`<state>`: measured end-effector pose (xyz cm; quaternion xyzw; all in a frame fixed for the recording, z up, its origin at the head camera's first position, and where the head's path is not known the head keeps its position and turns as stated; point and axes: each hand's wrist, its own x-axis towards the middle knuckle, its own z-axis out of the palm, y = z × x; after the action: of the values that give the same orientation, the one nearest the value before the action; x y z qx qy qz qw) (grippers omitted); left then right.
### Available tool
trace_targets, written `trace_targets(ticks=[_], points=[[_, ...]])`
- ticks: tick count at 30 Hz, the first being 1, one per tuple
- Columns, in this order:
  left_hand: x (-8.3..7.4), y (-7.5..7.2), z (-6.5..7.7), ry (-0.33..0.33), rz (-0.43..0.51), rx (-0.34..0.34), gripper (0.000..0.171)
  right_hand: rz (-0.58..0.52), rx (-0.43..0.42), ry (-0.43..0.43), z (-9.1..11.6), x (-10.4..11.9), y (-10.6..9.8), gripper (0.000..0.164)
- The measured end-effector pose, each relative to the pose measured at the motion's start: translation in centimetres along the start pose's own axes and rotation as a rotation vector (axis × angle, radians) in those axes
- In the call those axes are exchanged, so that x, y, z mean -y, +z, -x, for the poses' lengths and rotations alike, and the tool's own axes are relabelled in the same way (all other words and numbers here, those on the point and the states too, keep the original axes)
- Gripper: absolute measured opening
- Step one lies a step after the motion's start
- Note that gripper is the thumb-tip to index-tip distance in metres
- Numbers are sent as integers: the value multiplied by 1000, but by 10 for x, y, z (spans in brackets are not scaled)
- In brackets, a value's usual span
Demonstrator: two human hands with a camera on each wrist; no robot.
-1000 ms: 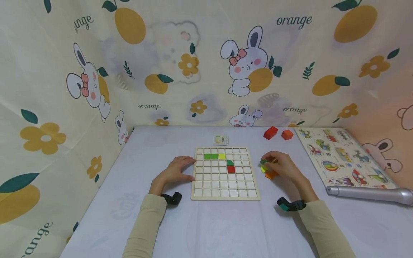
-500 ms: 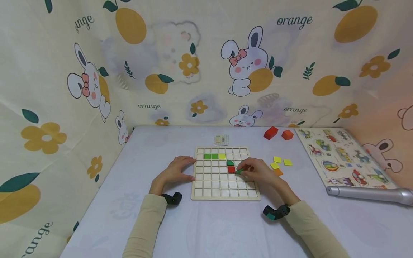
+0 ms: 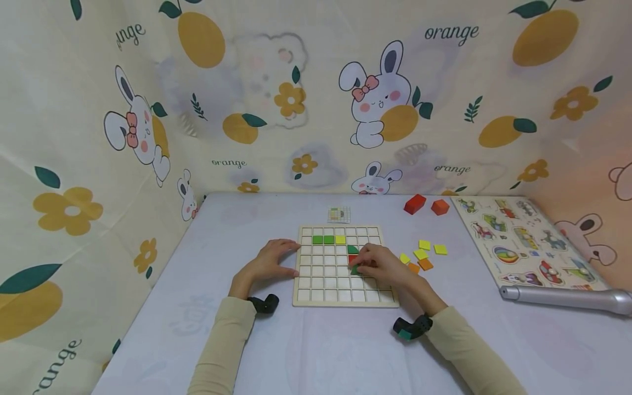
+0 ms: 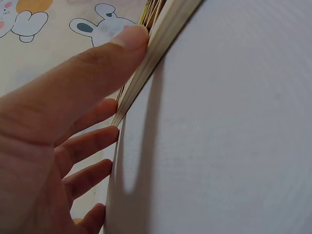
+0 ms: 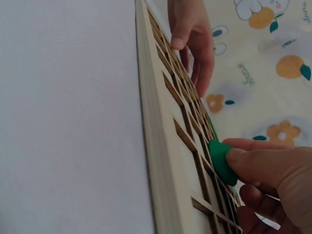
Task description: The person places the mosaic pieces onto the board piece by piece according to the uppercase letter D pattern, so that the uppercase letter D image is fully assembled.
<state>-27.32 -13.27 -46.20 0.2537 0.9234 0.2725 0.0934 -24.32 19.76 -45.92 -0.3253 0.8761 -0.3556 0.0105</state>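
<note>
A wooden grid board (image 3: 316,283) lies on the table. My left hand (image 3: 269,259) rests at its left edge, thumb and fingers spread, fingertips touching the rim. Between thumb and index finger my right hand (image 3: 387,266) pinches a dark green tile (image 5: 222,162) with one rounded side. It is tilted at the grid, just below a red tile (image 3: 351,258) that the fingers partly cover. Above the red one sits another dark green rounded tile (image 3: 353,249). Two light green squares, one a green tile (image 3: 317,240), and a yellow tile (image 3: 340,240) fill cells in an upper row.
Right of the board lie several loose yellow tiles (image 3: 440,249) and orange tiles (image 3: 425,264). A small pattern card (image 3: 339,214) is behind the board. Farther back are a red block (image 3: 415,204) and an orange-red block (image 3: 440,207). A picture board (image 3: 511,222) and silver tube (image 3: 563,299) occupy the right side.
My right hand has carried the dark green tile leftward from the loose tiles to the grid, below the red tile. The left hand has stayed at the board's edge.
</note>
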Motion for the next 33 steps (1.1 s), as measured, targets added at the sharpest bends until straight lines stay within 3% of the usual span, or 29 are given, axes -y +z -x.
trace_targets(ticks=[8,15,24,29,33], points=[[-1,0,-1,-14,-1,1,70,39,-52,-34,0,-2,3,25],[-2,0,0,-15,4,1,70,95,-53,73,4,-6,4,20],[-1,1,0,-21,6,2,70,101,-47,64,4,-4,3,20],[-1,1,0,-23,4,-1,70,64,-62,144,6,-3,-7,21],[-2,1,0,-32,2,-4,70,73,-124,207,13,-4,-23,20]])
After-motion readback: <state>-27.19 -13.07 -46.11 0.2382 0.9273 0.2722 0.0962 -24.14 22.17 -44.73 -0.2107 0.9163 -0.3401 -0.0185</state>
